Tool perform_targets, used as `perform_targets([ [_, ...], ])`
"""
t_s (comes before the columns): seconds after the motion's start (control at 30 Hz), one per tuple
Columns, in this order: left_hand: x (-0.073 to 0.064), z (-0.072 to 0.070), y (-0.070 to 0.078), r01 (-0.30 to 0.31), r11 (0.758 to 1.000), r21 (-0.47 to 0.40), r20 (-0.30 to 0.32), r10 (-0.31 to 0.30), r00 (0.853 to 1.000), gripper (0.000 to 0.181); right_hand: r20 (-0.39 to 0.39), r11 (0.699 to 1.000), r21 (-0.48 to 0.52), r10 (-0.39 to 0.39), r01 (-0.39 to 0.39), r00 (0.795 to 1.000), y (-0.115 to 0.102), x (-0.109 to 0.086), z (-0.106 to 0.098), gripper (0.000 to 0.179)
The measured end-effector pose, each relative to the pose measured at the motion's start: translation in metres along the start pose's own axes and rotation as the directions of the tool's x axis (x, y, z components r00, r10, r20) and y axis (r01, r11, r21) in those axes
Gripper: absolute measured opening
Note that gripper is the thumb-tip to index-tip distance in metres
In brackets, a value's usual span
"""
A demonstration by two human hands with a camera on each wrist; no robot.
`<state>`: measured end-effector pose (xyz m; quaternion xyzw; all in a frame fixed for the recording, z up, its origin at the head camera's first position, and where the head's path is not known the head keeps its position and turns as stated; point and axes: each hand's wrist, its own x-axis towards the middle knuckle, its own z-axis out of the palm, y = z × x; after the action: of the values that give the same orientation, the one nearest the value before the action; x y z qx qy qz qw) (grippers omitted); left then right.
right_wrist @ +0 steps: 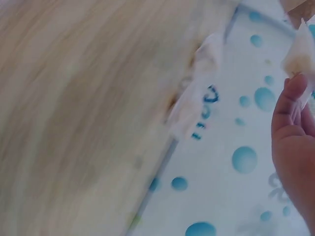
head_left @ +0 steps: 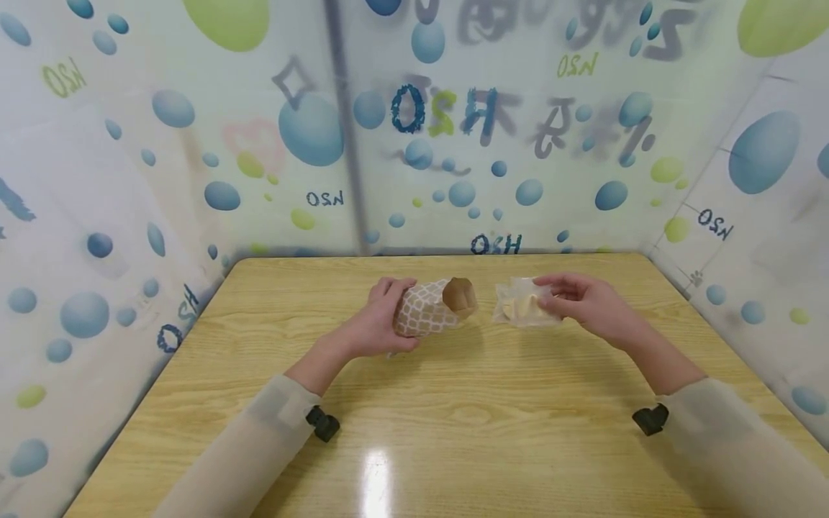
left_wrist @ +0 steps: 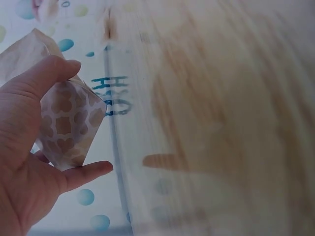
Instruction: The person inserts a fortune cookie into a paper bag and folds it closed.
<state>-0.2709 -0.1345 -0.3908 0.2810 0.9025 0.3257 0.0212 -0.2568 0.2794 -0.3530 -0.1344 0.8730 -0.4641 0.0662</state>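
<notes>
Wood-grain table (head_left: 486, 439), kinda yellowish and glossy, far corners rounded off. A bright streak of glare (head_left: 376, 482) is reflected on the near part, and soft shadows (head_left: 576, 354) are cast below the paper bag (head_left: 422, 311) and clear packet (head_left: 520, 303); whether either's actually touching the table can't really be told.

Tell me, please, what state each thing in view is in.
Bag, open, tipped sideways.
Packet, pale contents showing through; sealed or not, cannot tell.
Left hand, gripping the bag.
Right hand, holding the packet, apart from the bag.
</notes>
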Motion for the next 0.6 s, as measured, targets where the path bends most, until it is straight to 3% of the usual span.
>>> perform_targets([
  [0.2,0.001,0.001,0.000,-0.005,1.000,0.007,0.013,0.005,1.000,0.106,0.089,0.996,0.079,-0.059,0.052,0.994,-0.029,0.008,0.022,0.043],
  [0.37,0.002,0.002,0.002,-0.016,1.000,-0.001,0.038,0.016,0.999,0.107,0.144,0.993,0.101,-0.082,0.068,0.986,-0.041,0.017,0.040,0.042],
  [0.6,0.002,0.004,0.006,-0.050,0.999,0.008,0.076,0.049,0.996,0.112,0.121,0.996,0.028,-0.083,0.080,0.989,-0.045,0.028,0.051,0.042],
])
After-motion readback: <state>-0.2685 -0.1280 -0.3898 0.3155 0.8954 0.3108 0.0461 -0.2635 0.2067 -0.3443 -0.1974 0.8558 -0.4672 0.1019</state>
